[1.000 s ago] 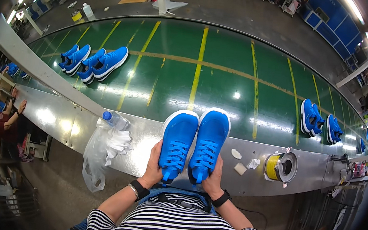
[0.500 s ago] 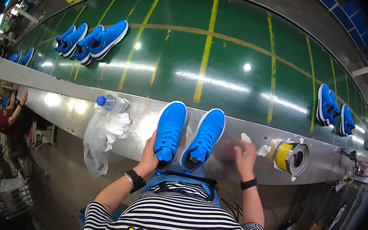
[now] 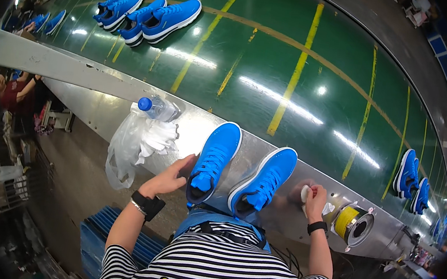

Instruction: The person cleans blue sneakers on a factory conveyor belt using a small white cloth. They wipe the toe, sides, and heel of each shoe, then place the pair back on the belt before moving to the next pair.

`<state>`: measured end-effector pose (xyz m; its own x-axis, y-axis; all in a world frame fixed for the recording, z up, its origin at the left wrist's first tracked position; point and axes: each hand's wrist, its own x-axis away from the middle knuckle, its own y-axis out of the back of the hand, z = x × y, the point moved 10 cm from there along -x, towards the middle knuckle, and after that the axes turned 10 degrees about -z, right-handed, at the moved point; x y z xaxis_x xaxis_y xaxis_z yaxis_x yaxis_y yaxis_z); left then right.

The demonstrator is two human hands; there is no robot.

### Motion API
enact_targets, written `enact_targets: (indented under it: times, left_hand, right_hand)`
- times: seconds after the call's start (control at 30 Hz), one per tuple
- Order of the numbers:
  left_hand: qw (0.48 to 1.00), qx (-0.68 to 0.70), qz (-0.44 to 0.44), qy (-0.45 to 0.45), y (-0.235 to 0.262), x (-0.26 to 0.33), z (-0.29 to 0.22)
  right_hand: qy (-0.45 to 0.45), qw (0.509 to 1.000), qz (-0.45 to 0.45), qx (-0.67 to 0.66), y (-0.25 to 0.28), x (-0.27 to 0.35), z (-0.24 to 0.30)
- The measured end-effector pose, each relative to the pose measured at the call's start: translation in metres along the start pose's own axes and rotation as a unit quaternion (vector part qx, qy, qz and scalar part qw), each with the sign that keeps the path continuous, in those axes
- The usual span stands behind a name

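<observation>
Two blue lace-up sneakers with white soles stand side by side on the metal ledge before me, toes away: the left sneaker point(image 3: 215, 160) and the right sneaker point(image 3: 267, 179). My left hand point(image 3: 169, 180) is beside the left sneaker's outer side, fingers stretched out and thumb apart, holding nothing; whether a fingertip touches the shoe I cannot tell. Farther right, my right hand point(image 3: 314, 204) pinches a small white wad point(image 3: 304, 192) at the ledge, its material unclear. Another white scrap point(image 3: 328, 208) lies just right of that hand.
A round tin with a yellow label point(image 3: 346, 223) sits right on the ledge. Left are a blue-capped bottle point(image 3: 158, 109) and white sheets point(image 3: 157, 137) with a plastic bag point(image 3: 123, 156). Beyond, the green conveyor point(image 3: 265, 51) carries more blue sneakers point(image 3: 170, 20). A person point(image 3: 16, 93) is far left.
My left hand has come off the left sneaker's side and opened. My right hand has closed on the white wad. The view has turned, so the scene appears tilted.
</observation>
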<state>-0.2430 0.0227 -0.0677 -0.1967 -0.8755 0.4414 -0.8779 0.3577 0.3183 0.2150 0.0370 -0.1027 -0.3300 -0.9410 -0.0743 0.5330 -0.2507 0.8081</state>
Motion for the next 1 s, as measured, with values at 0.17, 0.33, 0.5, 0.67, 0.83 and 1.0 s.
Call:
enact_targets:
  times: [0.17,0.33,0.5,0.67,0.83,1.0]
  left_hand:
    - [0.995,-0.005,-0.100,-0.011,0.022,0.001,-0.054]
    - [0.949,-0.283,-0.065,-0.125,-0.025,-0.034,-0.098]
    - [0.921,-0.371,-0.062,-0.095,-0.053,-0.052,-0.080]
    - [0.924,-0.350,-0.095,-0.124,-0.052,-0.053,-0.082]
    - [0.929,-0.339,-0.088,-0.117,-0.051,-0.053,-0.081]
    - [0.935,-0.324,-0.088,-0.116,-0.048,-0.052,-0.081]
  right_hand:
    - [0.057,0.997,-0.010,0.054,0.003,0.018,0.016]
    - [-0.093,0.988,0.030,-0.117,0.011,-0.011,0.053]
    - [0.060,0.964,0.186,-0.179,-0.060,-0.045,0.216]
    - [0.263,0.926,0.248,-0.110,-0.140,-0.029,0.299]
    - [0.334,0.911,0.235,-0.061,-0.159,-0.023,0.320]
    - [0.382,0.887,0.254,-0.051,-0.153,-0.018,0.323]
